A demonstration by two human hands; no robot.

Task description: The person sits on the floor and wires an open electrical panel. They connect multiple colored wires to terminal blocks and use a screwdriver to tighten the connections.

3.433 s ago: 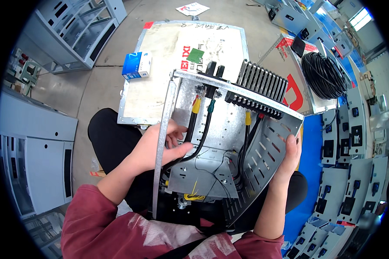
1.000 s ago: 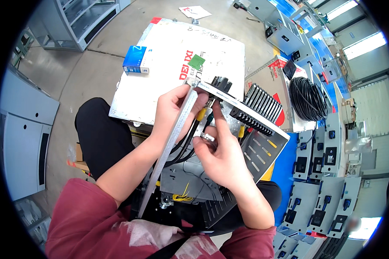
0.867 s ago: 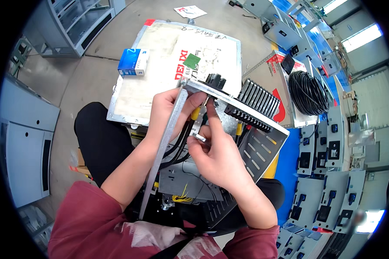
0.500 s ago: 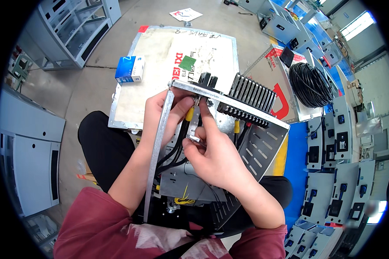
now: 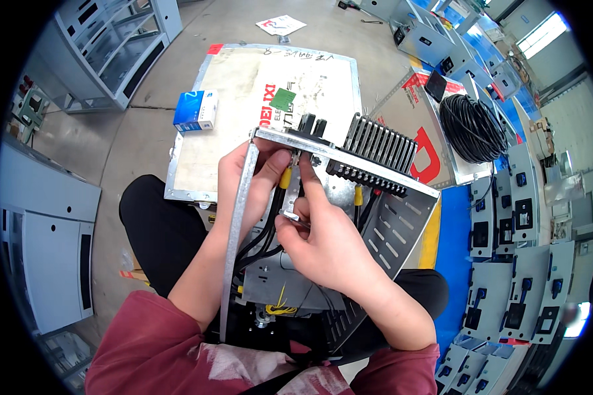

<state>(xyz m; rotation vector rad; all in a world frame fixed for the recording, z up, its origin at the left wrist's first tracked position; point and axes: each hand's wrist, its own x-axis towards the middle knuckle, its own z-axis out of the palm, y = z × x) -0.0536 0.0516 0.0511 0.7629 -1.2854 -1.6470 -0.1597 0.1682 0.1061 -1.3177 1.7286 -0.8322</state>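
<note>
An open metal enclosure [image 5: 238, 257] rests tilted across my lap. My left hand [image 5: 240, 187] reaches behind its edge flange, thumb pressed by the top of a yellow-sleeved cable lug [image 5: 285, 178] beneath a black terminal block [image 5: 310, 125]. What its fingertips grip there is hidden. My right hand [image 5: 329, 240] has its index finger stretched up to the terminal beside that lug. Its thumb and curled fingers close on a small silver metal piece [image 5: 288, 215], only partly visible. Black cables [image 5: 265, 237] run down from the lug into the enclosure.
A black finned part [image 5: 382, 148] sits on the enclosure's top rail. Beyond stands a pale metal-edged crate [image 5: 234, 72] carrying a blue-and-white box [image 5: 195, 110]. A black cable coil [image 5: 472, 128] lies on a carton at right. Grey cabinets [image 5: 49, 230] stand at left.
The enclosure and both hands have shifted slightly left in the picture. Both hands keep nearly the same hold at the terminal.
</note>
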